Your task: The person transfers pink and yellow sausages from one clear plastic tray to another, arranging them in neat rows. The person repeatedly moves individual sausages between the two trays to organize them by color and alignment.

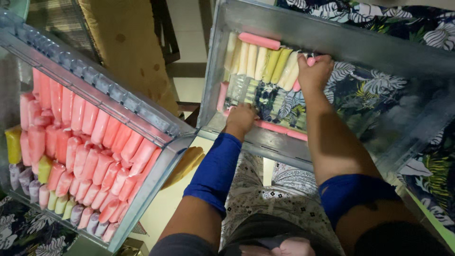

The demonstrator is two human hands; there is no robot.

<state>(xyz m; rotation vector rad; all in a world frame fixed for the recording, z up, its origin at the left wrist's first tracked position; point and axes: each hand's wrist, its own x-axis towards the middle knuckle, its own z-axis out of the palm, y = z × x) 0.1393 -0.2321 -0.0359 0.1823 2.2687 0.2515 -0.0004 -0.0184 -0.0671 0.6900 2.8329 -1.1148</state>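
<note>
Hands: right [313,71] grasps a pink ice pop [310,60], left [241,118] clenched on tray rim [265,137]; full tray [156,166] beside.

My sleeves [215,168] blue. Ice pops [85,156] in left tray [142,111] mostly pink, few yellow, purple. Right tray's [332,40] pops [265,61] cream, yellow-green, pink. Cloth [379,85] navy, white leaf print.

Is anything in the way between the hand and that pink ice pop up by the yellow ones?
Nothing visible is in the way. The right hand is already on the pink ice pop, beside the row of pale and yellow ice pops in the clear tray.
</note>
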